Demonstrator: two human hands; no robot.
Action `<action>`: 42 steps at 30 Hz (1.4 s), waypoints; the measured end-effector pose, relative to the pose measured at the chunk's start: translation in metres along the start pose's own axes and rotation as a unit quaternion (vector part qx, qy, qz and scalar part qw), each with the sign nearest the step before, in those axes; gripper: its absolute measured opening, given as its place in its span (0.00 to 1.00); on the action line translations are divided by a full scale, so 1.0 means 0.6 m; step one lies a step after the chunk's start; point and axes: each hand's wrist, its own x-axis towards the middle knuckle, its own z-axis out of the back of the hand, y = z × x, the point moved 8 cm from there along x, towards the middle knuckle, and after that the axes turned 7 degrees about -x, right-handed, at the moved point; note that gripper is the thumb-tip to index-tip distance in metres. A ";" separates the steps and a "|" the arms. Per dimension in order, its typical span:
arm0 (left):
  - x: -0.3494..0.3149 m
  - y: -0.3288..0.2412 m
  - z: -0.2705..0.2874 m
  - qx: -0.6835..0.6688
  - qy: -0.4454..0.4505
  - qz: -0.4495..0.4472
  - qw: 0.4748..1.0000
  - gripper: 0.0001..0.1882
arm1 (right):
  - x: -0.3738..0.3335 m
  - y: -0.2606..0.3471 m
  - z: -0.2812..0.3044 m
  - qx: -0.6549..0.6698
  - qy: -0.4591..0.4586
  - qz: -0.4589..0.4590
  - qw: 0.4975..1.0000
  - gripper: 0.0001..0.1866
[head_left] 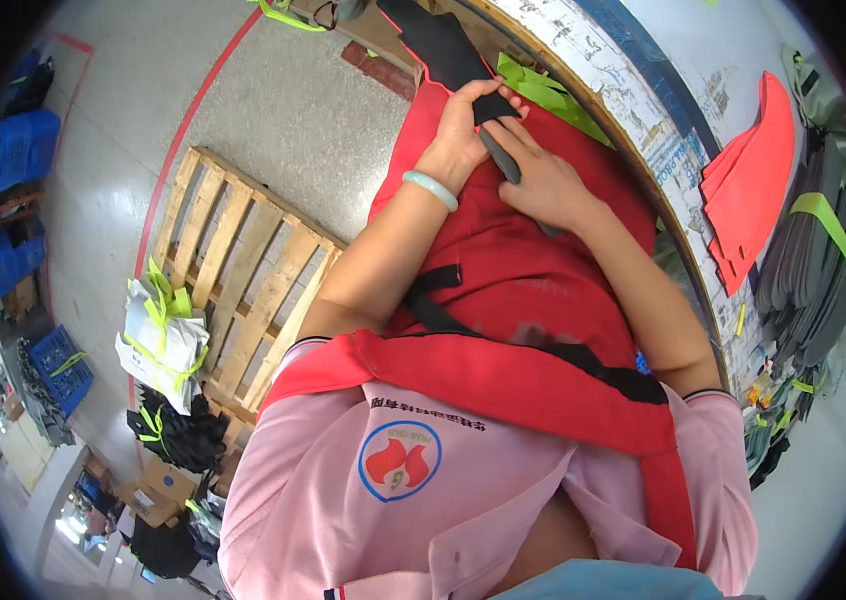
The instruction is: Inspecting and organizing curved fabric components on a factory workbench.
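My left hand [465, 122] is closed on a black fabric piece [440, 52] with a red edge, which stretches away toward the far edge of the view. A pale green bangle [431, 190] circles the left wrist. Close beside it, my right hand [548, 182] has its fingers against the near end of the fabric. A slim dark grey object [501, 157] with a rounded end sticks out along the right fingers. Its kind is unclear, as the hand covers part of it. Both hands are above the red apron [523, 275] on my lap.
A worktable edge [658, 165] curves along my right, with stacked red fabric pieces [755, 180] and bundled dark grey pieces [811, 250] on it. Bright green strips [553, 95] lie beyond my hands. At left are a wooden pallet [243, 265], a white bundle [163, 335] and blue crates [25, 150].
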 end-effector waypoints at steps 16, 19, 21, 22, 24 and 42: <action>-0.011 -0.016 -0.022 0.040 0.027 -0.043 0.998 0.09 | 0.017 0.002 0.008 -0.041 -0.026 -0.032 0.998 0.28; 0.012 -0.002 -0.020 0.009 0.025 -0.010 1.000 0.08 | 0.083 -0.021 -0.003 -0.090 0.024 -0.046 0.995 0.26; 0.004 -0.002 -0.009 0.001 0.032 0.012 0.999 0.07 | 0.061 -0.008 0.001 -0.076 0.026 -0.038 0.996 0.26; -0.003 0.000 0.000 0.012 0.014 0.013 1.000 0.07 | 0.040 0.000 0.001 -0.065 0.028 -0.034 0.997 0.27; -0.009 0.004 -0.003 -0.013 0.017 0.014 1.000 0.08 | -0.005 0.009 -0.003 -0.038 0.004 -0.014 0.999 0.29; 0.002 -0.009 -0.013 0.022 0.024 -0.021 0.999 0.07 | 0.047 -0.005 0.017 -0.082 -0.014 -0.008 0.996 0.22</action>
